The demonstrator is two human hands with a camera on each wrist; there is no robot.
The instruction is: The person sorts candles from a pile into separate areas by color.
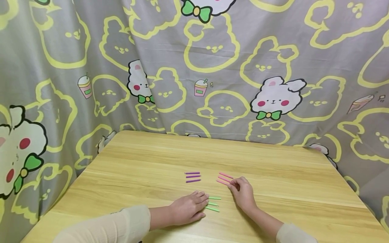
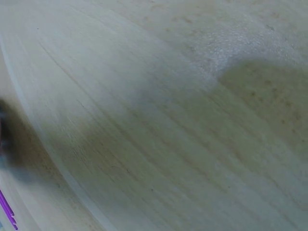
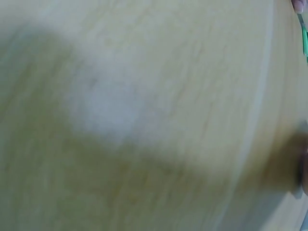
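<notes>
Head view shows my left hand (image 1: pixel 186 208) lying flat with relaxed fingers on the wooden table (image 1: pixel 127 162), fingertips touching the green sticks (image 1: pixel 213 203), while my right hand (image 1: pixel 242 193) pinches the near end of the pink sticks (image 1: pixel 224 178); the purple sticks (image 1: pixel 192 176) lie apart, just beyond. Bare wood runs wide to the far edge and the curtain (image 1: pixel 212 67). Both wrist views are blurred wood grain, with only slivers of purple and green at their borders.

Home setting, wooden table (image 1: pixel 273 162), cartoon-bunny curtain (image 1: pixel 212 67) as backdrop

Three purple sticks (image 1: pixel 192 176); three pink sticks (image 1: pixel 224 179); three green sticks (image 1: pixel 214 203); two hands on table.
</notes>
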